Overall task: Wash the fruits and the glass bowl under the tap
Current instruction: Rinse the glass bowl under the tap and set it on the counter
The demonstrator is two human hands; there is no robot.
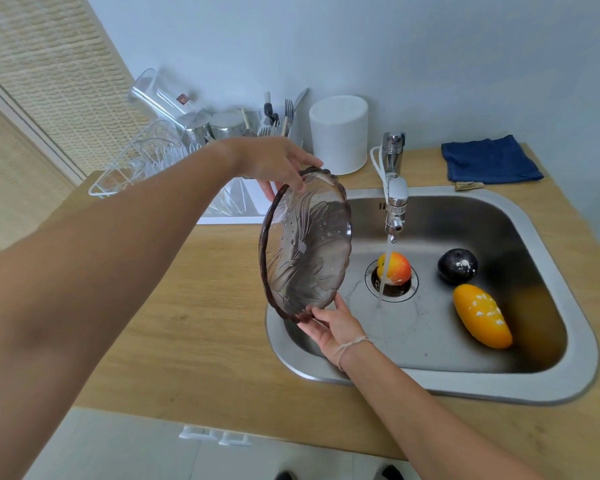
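Note:
A smoky patterned glass bowl point(305, 247) is held on edge over the sink's left rim, wet with droplets. My left hand point(274, 164) grips its top rim and my right hand point(333, 327) holds its bottom rim. The tap point(395, 202) runs, and its stream falls on a red-yellow peach point(397, 268) sitting on the drain. A dark plum point(457, 266) and a yellow mango point(482, 317), both with white specks, lie in the steel sink point(551, 386) to the right.
A white wire dish rack point(146, 161) with a glass jug, metal cups and cutlery stands at the back left. A white cylinder container point(338, 133) sits behind the sink. A folded blue cloth point(489, 159) lies on the wooden counter point(187, 323) at the back right.

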